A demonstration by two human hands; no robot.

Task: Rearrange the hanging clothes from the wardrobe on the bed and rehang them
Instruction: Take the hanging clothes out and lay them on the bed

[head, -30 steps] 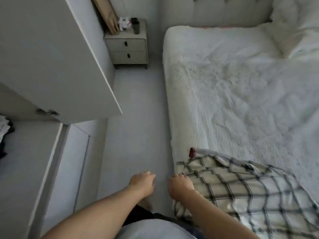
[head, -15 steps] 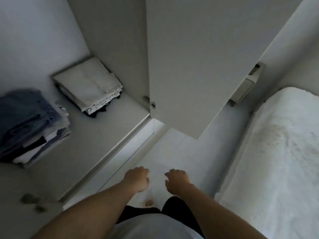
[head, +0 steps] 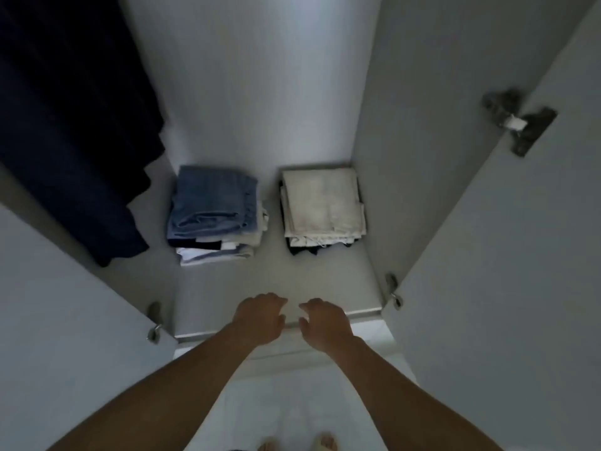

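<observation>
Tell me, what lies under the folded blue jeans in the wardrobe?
Under the blue jeans lie more folded clothes: pale, dark and white layers. Only their front edges show; the rest is covered.

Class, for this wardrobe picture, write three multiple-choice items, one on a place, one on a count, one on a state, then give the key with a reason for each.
1. Where does the folded stack topped with blue denim lie?
A. Left of the folded stack topped with cream cloth
B. Right of it
C. On top of it

2. How many folded stacks lie on the grey wardrobe floor?
A. One
B. Two
C. Four

3. What are the hands doing?
A. Gripping a hanger
B. Lifting the denim
C. Holding nothing

Key: 1 A, the denim stack sits nearer the hanging dark navy garment. 2 B, only those two stacks show. 3 C, the left hand and right hand hover with loosely curled fingers above the floor's front edge.
</observation>
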